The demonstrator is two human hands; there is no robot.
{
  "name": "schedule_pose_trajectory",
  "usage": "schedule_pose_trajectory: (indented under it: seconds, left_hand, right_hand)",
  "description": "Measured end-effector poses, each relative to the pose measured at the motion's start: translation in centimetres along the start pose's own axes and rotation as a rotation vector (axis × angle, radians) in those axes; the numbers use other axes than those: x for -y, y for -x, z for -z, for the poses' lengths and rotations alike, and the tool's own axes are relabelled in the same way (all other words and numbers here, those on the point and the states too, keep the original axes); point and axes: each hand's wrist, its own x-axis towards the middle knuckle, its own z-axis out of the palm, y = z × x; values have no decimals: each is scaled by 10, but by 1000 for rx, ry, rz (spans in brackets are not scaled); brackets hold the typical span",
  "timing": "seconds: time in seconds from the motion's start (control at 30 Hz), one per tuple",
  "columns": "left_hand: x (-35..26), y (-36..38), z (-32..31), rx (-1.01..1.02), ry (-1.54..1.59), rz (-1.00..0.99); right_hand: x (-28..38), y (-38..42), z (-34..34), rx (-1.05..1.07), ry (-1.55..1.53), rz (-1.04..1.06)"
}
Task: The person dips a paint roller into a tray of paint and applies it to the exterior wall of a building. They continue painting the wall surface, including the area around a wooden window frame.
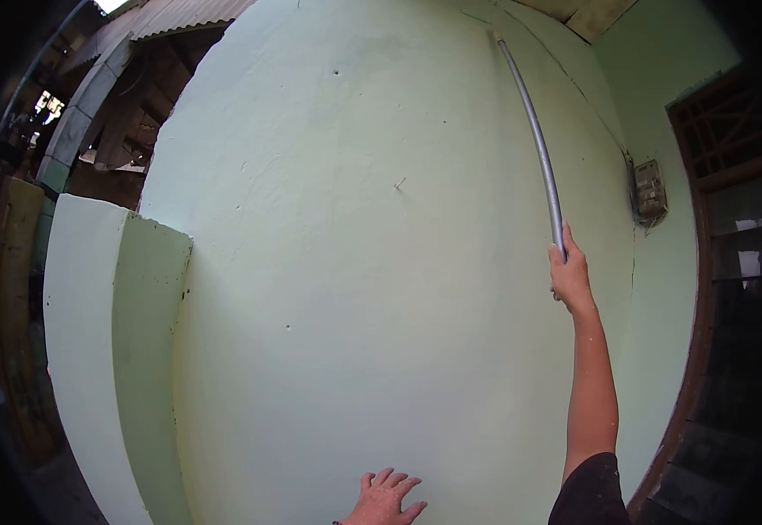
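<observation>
My right hand (pixel 573 278) is raised and wrapped around the lower part of a long grey pole (pixel 536 131). The pole slants up and slightly left along the pale green wall (pixel 381 262). Its far tip, high up by a thin dark cable, ends in a small light-coloured piece too small to name. Down at the bottom edge, my left hand (pixel 382 502) has its fingers spread, with nothing in it, in front of the lower wall. Small light specks dot both hands and the right forearm.
At the right, an electric meter box (pixel 650 191) hangs on the side wall beside a brown wooden window frame (pixel 698 262). A low green partition wall (pixel 149 350) juts out at the left. A nail (pixel 400 184) sticks out mid-wall.
</observation>
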Motion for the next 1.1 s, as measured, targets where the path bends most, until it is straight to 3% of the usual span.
schedule_pose_trajectory:
  seconds: [0.2, 0.27, 0.3, 0.37, 0.43, 0.53, 0.7, 0.83, 1.1]
  left_hand:
    - [-16, 26, -1, 21, 12, 58]
    - [-21, 34, -5, 29, 4, 67]
    - [-18, 37, -9, 64, -37, 76]
    - [-22, 44, -18, 102, -84, 86]
    - [-31, 57, -23, -92, -144, 30]
    - [-64, 70, -4, 53, 61, 119]
    - [-64, 86, -19, 80, 66, 92]
    - [-45, 89, -13, 120, 57, 88]
    - [18, 86, 51, 51, 10, 125]
  right_hand:
    - [-38, 45, 3, 27, -145, -35]
    - [-47, 41, 5, -99, -47, 157]
    - [-50, 43, 9, -107, -53, 155]
    - [-37, 56, 7, -113, -33, 161]
    - [-18, 74, 13, -93, -11, 156]
    - [1, 100, 23, -43, 11, 125]
    - [43, 104, 38, 64, 216, 73]
    - [79, 69, 36, 57, 250, 73]
    - [197, -75, 16, 8, 269, 115]
